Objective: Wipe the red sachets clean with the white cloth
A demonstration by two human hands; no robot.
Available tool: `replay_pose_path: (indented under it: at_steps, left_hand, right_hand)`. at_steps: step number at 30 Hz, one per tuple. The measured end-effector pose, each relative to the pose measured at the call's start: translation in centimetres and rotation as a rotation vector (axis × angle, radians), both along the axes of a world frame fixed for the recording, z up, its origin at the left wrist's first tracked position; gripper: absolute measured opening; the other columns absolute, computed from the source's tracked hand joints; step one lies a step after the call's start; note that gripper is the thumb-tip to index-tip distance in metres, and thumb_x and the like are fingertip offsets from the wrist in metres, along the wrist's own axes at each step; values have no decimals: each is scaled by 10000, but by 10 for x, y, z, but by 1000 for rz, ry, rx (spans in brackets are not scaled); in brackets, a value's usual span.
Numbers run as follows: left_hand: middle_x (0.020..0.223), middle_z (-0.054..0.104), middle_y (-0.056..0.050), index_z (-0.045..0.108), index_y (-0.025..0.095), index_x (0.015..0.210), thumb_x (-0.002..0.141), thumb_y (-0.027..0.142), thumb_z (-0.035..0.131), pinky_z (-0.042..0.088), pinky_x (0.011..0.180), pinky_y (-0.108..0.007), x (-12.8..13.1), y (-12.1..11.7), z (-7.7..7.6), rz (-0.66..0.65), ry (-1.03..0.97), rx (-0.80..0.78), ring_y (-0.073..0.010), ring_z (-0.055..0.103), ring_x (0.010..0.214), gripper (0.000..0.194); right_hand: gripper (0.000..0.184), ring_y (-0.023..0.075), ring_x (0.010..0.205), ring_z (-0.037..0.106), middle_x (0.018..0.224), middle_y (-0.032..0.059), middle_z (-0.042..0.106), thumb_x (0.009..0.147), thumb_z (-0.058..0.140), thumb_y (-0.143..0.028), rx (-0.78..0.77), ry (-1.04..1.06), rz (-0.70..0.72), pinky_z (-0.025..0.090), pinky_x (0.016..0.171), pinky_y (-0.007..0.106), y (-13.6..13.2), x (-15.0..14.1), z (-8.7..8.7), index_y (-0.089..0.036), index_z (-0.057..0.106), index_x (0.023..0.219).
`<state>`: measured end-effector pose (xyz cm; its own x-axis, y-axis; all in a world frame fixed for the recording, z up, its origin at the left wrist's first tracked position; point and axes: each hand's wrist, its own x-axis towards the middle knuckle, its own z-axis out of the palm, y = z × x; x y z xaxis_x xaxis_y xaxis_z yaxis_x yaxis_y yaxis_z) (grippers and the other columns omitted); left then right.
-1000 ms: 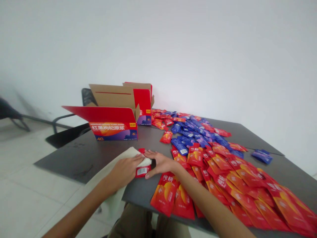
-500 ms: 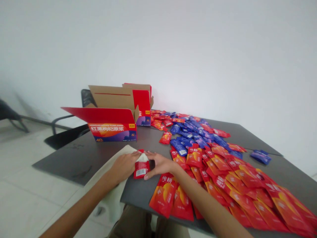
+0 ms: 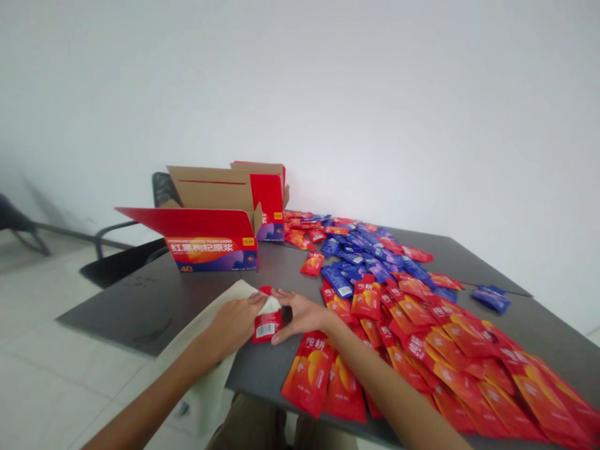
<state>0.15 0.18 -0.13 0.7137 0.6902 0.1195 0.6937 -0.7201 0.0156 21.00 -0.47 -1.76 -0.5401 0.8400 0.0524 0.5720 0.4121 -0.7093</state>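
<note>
The flat red plastic pouch [image 3: 266, 330] lay between the left hand [image 3: 238, 320], curled onto a pale fabric cloth [image 3: 214, 380], and the half-open right hand [image 3: 300, 312].

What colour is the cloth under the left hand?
Pale off-white; the cloth shows best in the head view.
</note>
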Motion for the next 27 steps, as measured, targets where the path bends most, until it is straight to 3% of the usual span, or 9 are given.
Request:
replay_pose_path:
  at_steps: [5,11,17,23,27]
  left_hand:
    - [1419,493,-80,485,137,1360,747,-16,389,340,1112,-313,-2,-24,-8,-156,-6,-21,-176,425,1333,639]
    - [1354,550,-149,518,95,1318,821,33,368,447,1005,-381,0,0,1,41,-9,-12,-247,571,1193,522]
    - [1419,490,-106,477,108,1361,744,-17,391,343,1109,-321,0,-26,-6,-151,10,-40,-194,425,1334,636]
    - [1304,592,-155,551,119,1279,858,65,375,460,985,-371,-1,6,2,47,-21,-11,-243,606,1142,460]
    - [1383,521,-153,496,88,1337,786,5,385,409,1050,-350,1,-9,-4,-32,13,1,-228,513,1259,568]
  right_hand:
    - [1160,319,1445,215,1548,143,248,473,837,-550,-16,-36,-28,120,1187,470,2,1,-6,-203,323,1454]
    - [961,305,1434,254,1525,72,344,500,818,-569,26,4,7,171,1186,431,1,0,-1,-272,498,1355]
    - [1171,318,1444,219,1542,149,270,457,838,-560,-7,-44,-18,150,1185,461,2,1,-5,-200,334,1450]
    - [986,310,1434,253,1532,88,323,512,829,-530,23,-3,-12,168,1181,461,-1,0,1,-268,455,1385]
    - [1040,315,1431,256,1530,105,319,493,834,-537,10,-23,-14,165,1181,467,0,-1,0,-251,424,1404]
